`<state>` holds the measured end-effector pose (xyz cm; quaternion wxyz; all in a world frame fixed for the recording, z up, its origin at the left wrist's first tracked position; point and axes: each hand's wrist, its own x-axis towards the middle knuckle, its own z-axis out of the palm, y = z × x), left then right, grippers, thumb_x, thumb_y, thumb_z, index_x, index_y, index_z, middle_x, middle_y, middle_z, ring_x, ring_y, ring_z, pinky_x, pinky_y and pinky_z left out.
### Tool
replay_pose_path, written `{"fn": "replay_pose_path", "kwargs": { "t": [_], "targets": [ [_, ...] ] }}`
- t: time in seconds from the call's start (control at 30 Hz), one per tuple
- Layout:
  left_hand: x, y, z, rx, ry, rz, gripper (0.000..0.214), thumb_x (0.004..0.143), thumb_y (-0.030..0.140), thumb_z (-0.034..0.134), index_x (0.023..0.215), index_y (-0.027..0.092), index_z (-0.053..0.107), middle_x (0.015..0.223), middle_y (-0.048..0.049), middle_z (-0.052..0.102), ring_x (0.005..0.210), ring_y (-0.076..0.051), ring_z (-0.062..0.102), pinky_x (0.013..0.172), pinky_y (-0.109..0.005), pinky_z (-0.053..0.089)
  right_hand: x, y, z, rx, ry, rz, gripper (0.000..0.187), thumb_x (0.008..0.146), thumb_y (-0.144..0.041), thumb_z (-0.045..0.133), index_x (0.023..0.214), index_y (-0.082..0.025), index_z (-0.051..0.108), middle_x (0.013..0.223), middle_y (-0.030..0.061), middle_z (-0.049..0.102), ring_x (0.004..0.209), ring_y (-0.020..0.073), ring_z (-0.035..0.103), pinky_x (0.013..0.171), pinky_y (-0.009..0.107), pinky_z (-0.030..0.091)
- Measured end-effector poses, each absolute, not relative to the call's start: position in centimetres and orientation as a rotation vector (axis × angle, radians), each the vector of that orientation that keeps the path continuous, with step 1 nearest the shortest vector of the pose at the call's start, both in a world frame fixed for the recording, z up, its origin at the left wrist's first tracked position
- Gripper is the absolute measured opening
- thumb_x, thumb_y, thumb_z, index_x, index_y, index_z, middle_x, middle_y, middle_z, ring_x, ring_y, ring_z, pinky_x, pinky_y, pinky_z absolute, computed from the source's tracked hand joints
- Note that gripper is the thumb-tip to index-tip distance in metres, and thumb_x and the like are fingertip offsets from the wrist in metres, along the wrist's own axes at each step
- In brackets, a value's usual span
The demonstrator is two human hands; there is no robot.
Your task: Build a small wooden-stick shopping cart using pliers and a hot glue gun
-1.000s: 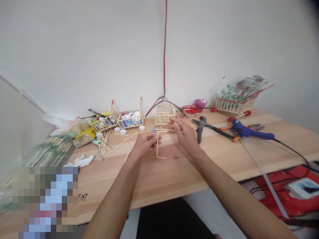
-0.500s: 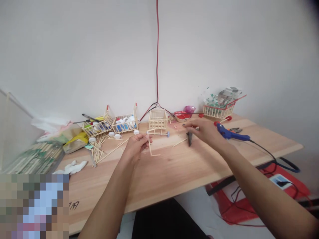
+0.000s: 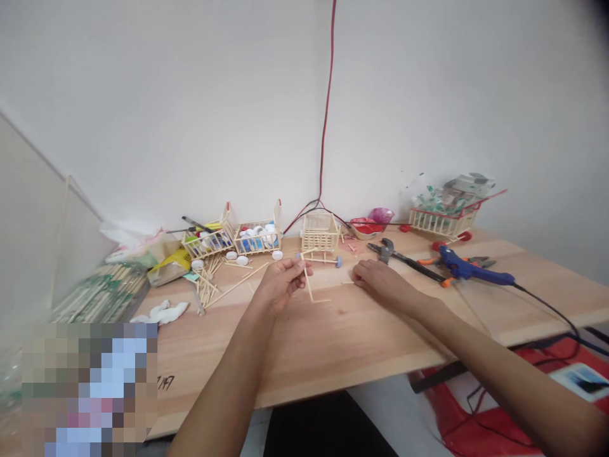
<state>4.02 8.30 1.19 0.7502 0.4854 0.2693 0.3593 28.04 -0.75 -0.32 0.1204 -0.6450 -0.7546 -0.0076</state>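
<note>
Your left hand point(image 3: 285, 279) pinches one stick frame point(image 3: 309, 282), three pale sticks joined end to end, over the middle of the table point(image 3: 295, 355). Your right hand point(image 3: 380, 282) is low over the tabletop, fingers curled close together at the end of one short stick point(image 3: 347, 282); I cannot tell whether they pinch it.

Four small carts stand along the table's back edge: two with white wheels left of centre, the leftmost cart point(image 3: 209, 244) and its neighbour point(image 3: 259, 244); the middle cart point(image 3: 320, 241), just beyond your frame; and the red-wheeled cart point(image 3: 440, 223) toward the back right corner.

Between those last two is one red bowl point(image 3: 366, 228). Toward the right edge lie one blue glue gun point(image 3: 469, 266) and one long black-handled tool point(image 3: 413, 260). Toward the left edge, one pack of sticks point(image 3: 102, 292) and one crumpled white cloth point(image 3: 164, 312).
</note>
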Motion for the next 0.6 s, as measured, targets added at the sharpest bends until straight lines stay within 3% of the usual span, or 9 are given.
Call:
{"fn": "replay_pose_path", "kwargs": {
  "t": [0.17,0.3,0.6],
  "targets": [
    [4.0,8.3,1.1,1.056,0.588,0.786,0.039,0.057,0.037,0.084,0.079,0.009,0.07,0.071,-0.0044,0.065,0.053,-0.005,0.05,0.052,-0.018,0.04,27.5,-0.2,-1.1,-1.784,-1.651,0.312,0.009,0.083,-0.026,0.047,0.079,-0.019,0.053,0.073,0.0023,0.062,0.067,0.0166,0.055,0.062,0.028,0.039],
    [4.1,8.0,1.2,1.07,0.584,0.757,0.039,0.058,0.038,0.083,0.079,0.009,0.069,0.072,-0.0047,0.065,0.054,-0.005,0.05,0.052,-0.019,0.039,26.2,0.4,-1.4,-1.641,-1.467,0.493,0.017,0.079,-0.035,0.053,0.084,-0.02,0.055,0.077,0.0023,0.064,0.068,0.0166,0.058,0.063,0.028,0.042],
    [4.4,7.7,1.3,1.039,0.599,0.7,0.04,0.056,0.037,0.084,0.08,0.008,0.07,0.071,-0.0035,0.063,0.054,-0.004,0.049,0.054,-0.019,0.039,24.2,-0.5,-2.8,-1.898,-1.715,0.158,0.007,0.085,-0.023,0.048,0.078,-0.021,0.05,0.077,0.0031,0.061,0.07,0.0175,0.054,0.063,0.028,0.035]
  ]
}}
